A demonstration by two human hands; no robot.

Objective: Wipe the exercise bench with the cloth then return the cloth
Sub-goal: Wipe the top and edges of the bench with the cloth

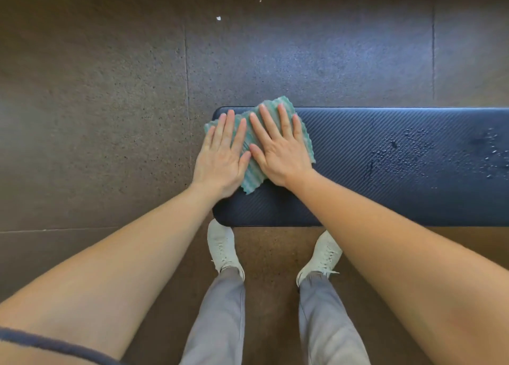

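Note:
A dark blue padded exercise bench (358, 199) runs from the middle to the right edge of the view. A green-and-white striped cloth (252, 173) lies spread on its left end, slightly overhanging the far and left edges. My left hand (223, 155) presses flat on the cloth's left part, fingers extended. Beside it, my right hand (278, 147) lies flat on the right part, fingers spread. Water droplets (405, 152) speckle the pad further right.
Speckled brown rubber floor tiles (96, 116) surround the bench. My feet in white shoes (223, 249) stand at the bench's near edge, partly under it. Two small white specks (218, 18) lie on the floor beyond.

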